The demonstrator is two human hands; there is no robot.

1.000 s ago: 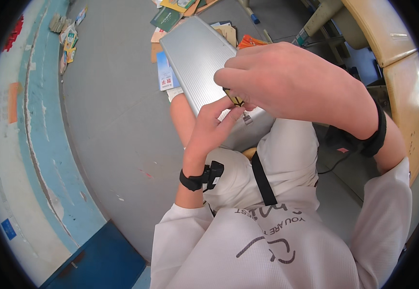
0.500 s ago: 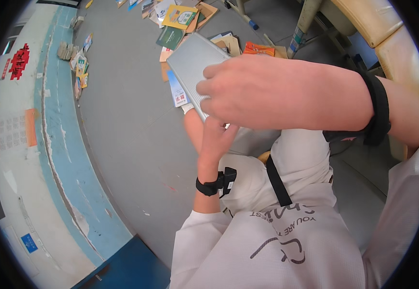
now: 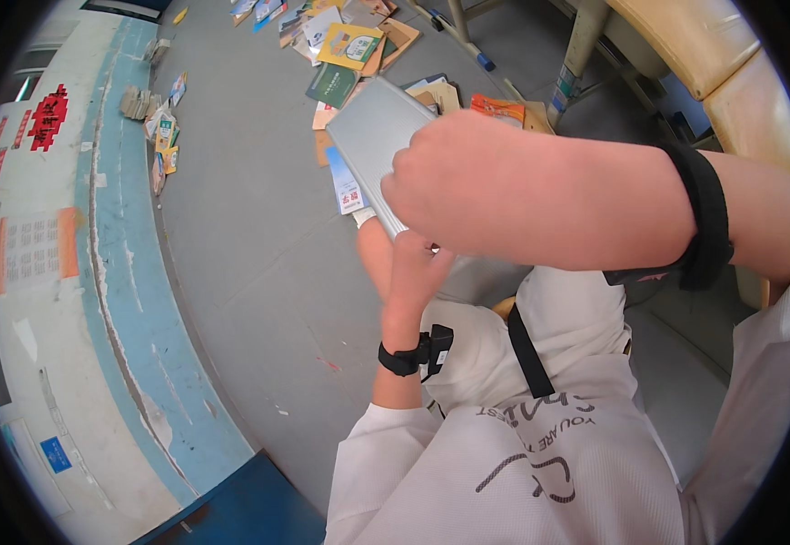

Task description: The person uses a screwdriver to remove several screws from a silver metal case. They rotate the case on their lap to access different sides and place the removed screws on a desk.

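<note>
A flat silver case [image 3: 369, 123] with a ridged side slants in front of me, above my lap. My left hand [image 3: 413, 271] is closed on its near end, thumb on the right side. My right hand [image 3: 454, 186] lies across the case's right part, back of the hand up, fingers curled under. Those fingertips are hidden, and I cannot tell what they pinch, if anything. A small shiny bit shows between the two hands, too small to name. Black straps circle both wrists, the left one bearing a small black box [image 3: 438, 350].
Books and booklets [image 3: 349, 45] lie scattered on the grey floor [image 3: 249, 227] beyond the case. More stacked papers [image 3: 140, 103] rest along the blue-and-white wall [image 3: 131, 300] at left. Metal table legs [image 3: 576, 64] and yellow-brown furniture [image 3: 685, 45] stand at far right.
My right hand has curled tighter, with its fingers tucked further under. The whole view has shifted slightly; the case stays in my left hand.
</note>
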